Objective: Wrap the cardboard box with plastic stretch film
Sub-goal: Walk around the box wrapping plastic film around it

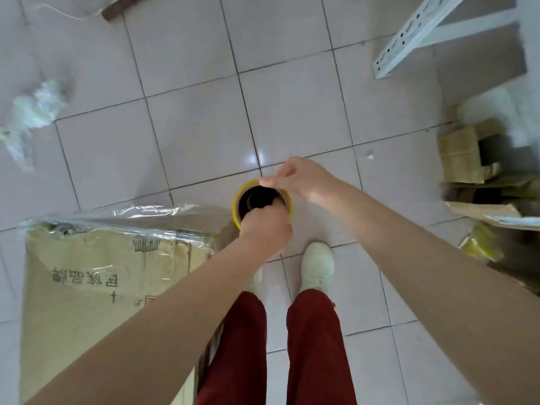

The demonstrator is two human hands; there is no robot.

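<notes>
Film roll [236, 203] between left fingers [264, 214], right fingers [274, 180]

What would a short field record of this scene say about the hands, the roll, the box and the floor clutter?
left hand: grips the film roll's near rim
right hand: pinches its far rim
film roll: seen end-on, yellow rim, dark core
cardboard box: on tiled floor, person's left, partly wrapped
stretch film: runs from roll over box's far edge
clutter: crumpled plastic far left; cardboard scraps right; white shelf frame upper right
</notes>
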